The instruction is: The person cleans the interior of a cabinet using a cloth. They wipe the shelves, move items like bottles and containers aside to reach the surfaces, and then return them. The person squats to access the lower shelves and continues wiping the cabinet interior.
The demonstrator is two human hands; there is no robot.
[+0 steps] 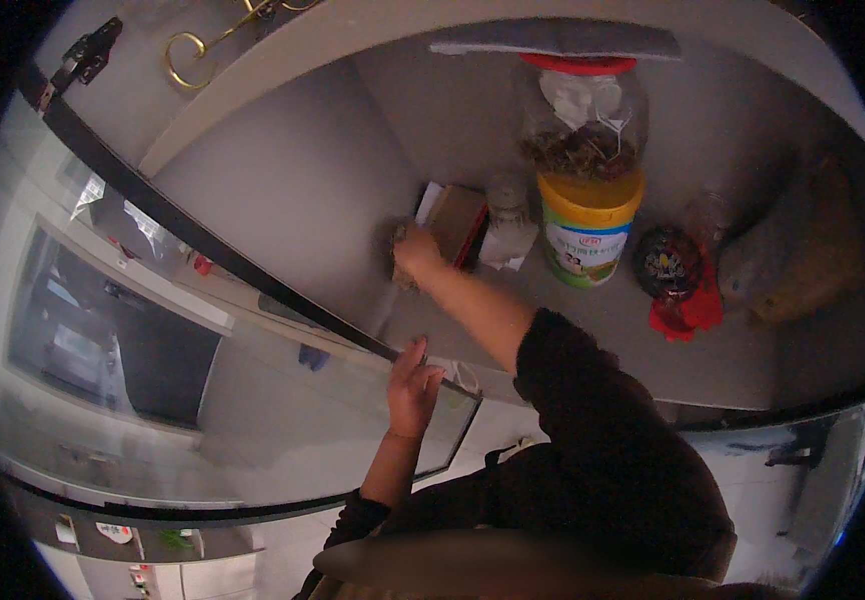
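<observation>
My right hand (419, 256) reaches into a cabinet against its left inner wall. Its fingers are curled around a small brownish item (403, 280), blurred and mostly covered by the hand. Just right of it stands a brown box with red edges (458, 221), partly behind my wrist. A clear glass jar (507, 202) stands beside the box. My left hand (411, 390) is at the black-framed edge of the swung-out glass door (312, 420), fingers partly spread; whether it grips the frame is hard to tell.
A yellow-lidded tub (588, 251) stands mid-shelf, and a red-lidded clear jar (586, 112) with dried contents appears above it. A dark round container (667, 262) and red plastic (687, 311) lie right. Farther right is a blurred brownish bag (807, 262). A hinge (87, 52) is upper left.
</observation>
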